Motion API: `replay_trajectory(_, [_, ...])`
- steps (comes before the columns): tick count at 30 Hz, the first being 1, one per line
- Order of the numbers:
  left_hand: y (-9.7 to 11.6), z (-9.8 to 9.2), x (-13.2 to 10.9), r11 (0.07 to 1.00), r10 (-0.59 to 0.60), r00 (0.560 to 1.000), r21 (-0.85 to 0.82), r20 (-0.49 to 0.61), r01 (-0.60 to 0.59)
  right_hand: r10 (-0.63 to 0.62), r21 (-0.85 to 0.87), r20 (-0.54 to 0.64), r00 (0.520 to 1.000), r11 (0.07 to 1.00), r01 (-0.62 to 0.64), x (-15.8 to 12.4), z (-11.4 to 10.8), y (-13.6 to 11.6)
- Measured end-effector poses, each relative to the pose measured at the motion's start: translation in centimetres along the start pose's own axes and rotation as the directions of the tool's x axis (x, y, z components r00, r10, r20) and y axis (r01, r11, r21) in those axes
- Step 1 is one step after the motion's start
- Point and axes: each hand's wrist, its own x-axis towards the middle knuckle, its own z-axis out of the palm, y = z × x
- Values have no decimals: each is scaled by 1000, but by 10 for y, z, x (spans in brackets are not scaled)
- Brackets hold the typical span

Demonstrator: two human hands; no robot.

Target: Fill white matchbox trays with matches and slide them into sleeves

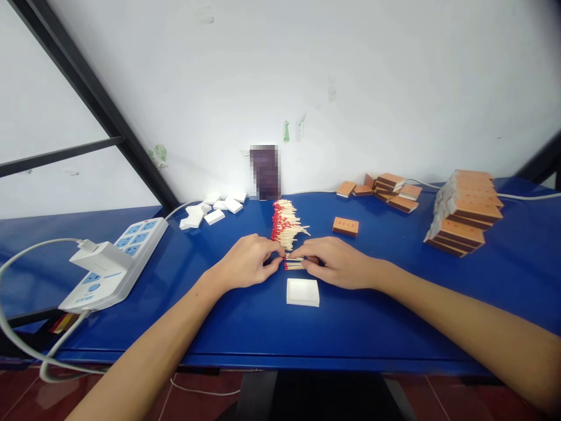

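Note:
A pile of red-tipped matches (286, 223) lies on the blue table (394, 304) near the wall. Just in front of it, my left hand (248, 261) and my right hand (335, 261) meet, fingers pinched on a small bundle of matches (293, 262) held between them. The left fingers close on the red-tipped end, the right fingers on the wooden end. An empty white matchbox tray (302, 292) sits on the table directly below both hands.
Several white trays (214, 211) lie at the back left beside a white power strip (114, 263) with a plugged adapter and cable. Orange matchbox sleeves lie singly (345, 226), in a loose heap (390, 189) and in a tall stack (467, 211) at right.

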Motion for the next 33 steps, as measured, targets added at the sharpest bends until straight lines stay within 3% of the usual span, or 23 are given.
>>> replay_trajectory(33, [3,-1,-1,999,-4,1000,-33,18,5,15,3,-1,1000,1000,-15,0,0,-1])
